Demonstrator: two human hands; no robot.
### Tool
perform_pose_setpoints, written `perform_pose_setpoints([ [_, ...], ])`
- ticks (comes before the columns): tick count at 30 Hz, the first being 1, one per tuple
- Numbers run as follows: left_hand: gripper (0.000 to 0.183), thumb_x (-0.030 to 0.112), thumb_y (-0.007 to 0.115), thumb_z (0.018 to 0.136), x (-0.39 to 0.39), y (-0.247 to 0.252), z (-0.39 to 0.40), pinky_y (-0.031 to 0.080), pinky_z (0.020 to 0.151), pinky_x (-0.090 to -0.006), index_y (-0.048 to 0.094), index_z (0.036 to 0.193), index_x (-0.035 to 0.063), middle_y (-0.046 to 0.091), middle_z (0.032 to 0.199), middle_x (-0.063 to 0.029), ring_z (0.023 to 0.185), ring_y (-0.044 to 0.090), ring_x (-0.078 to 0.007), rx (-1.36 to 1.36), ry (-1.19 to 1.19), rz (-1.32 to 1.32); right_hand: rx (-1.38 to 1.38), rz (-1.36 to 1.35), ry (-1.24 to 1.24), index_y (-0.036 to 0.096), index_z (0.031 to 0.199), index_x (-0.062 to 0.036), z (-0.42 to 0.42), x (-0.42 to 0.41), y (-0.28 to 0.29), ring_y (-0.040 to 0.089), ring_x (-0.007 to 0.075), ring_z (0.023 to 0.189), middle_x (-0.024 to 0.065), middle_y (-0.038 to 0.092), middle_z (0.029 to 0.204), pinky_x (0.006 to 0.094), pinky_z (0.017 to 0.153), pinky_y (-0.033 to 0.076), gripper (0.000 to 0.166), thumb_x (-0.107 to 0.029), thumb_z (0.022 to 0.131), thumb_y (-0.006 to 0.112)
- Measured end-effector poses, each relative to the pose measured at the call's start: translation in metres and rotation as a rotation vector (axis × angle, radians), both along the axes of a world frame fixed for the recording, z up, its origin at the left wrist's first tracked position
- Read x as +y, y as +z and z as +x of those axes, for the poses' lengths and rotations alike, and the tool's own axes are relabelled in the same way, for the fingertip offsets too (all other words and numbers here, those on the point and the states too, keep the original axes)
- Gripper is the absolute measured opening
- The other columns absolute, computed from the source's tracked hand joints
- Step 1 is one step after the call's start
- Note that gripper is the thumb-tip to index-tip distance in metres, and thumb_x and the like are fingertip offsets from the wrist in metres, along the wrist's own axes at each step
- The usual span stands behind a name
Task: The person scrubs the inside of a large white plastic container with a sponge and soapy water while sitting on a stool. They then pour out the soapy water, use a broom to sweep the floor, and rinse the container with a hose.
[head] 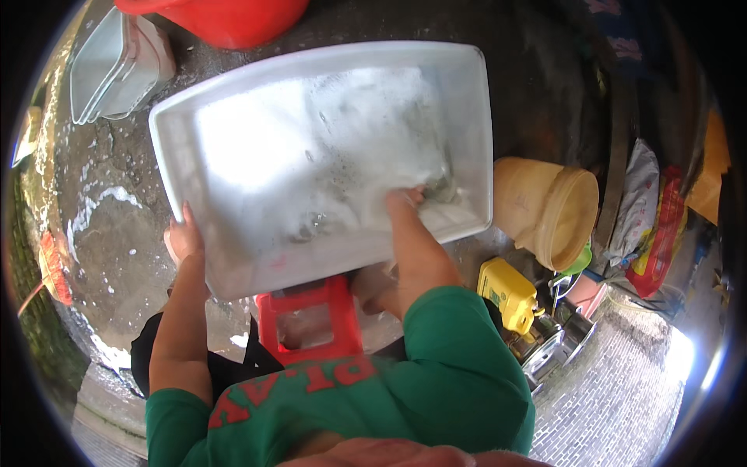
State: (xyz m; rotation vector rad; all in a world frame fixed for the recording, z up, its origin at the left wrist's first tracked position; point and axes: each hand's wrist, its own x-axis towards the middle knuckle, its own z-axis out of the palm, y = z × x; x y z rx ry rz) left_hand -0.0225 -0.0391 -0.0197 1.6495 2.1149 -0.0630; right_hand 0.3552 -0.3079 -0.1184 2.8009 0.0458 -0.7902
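Observation:
A large white rectangular plastic tub fills the middle of the view, tilted, with cloudy, foamy water in it. My left hand grips its left rim near the close corner, the thumb on the inner side. Inside the tub, towards the right, my right hand reaches down to the water. Its fingers are blurred and partly hidden, and whether they hold anything cannot be made out. A murky grey-green patch shows just beyond those fingers. Bright glare covers the left part of the water.
Below the tub's near edge is a red plastic stool. A tan bucket and a yellow jug lie to the right, with sacks beyond. Pale nested bins and a red basin stand behind, on wet, sudsy concrete.

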Motion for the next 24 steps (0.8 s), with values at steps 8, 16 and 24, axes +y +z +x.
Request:
perform_pose_setpoints([
  [8,0.076,0.058,0.042,0.084,-0.001,-0.007,-0.001,0.046,0.086,-0.0406,0.055,0.108,-0.0127,0.060,0.098,-0.0297,0.096,0.059,-0.0393,0.010,-0.016,0.061,0.042,0.299,0.491,0.052,0.117,-0.0044,0.022,0.091,0.017,0.047,0.0279,0.116,0.0128,0.053,0.123,0.0457,0.086,0.044,0.032,-0.015,0.089,0.041],
  [16,0.080,0.060,0.042,0.083,0.002,-0.003,0.004,0.046,0.084,-0.0397,0.052,0.110,-0.0153,0.060,0.096,-0.0316,0.096,0.060,-0.0384,-0.034,0.013,-0.006,0.441,-0.350,0.821,0.062,0.103,0.0005,0.125,0.030,0.129,0.059,0.0335,0.099,0.0182,0.061,0.107,0.0423,0.086,0.046,0.034,-0.015,0.073,0.055],
  [24,0.079,0.061,0.038,0.084,0.006,-0.013,-0.007,0.045,0.086,-0.0419,0.054,0.111,-0.0118,0.060,0.101,-0.0293,0.099,0.058,-0.0392,0.070,-0.067,0.058,0.454,-0.366,0.413,0.060,0.115,-0.0095,0.057,-0.038,0.031,0.052,0.0268,0.115,0.0098,0.054,0.126,0.0387,0.091,0.044,0.037,-0.022,0.082,0.049],
])
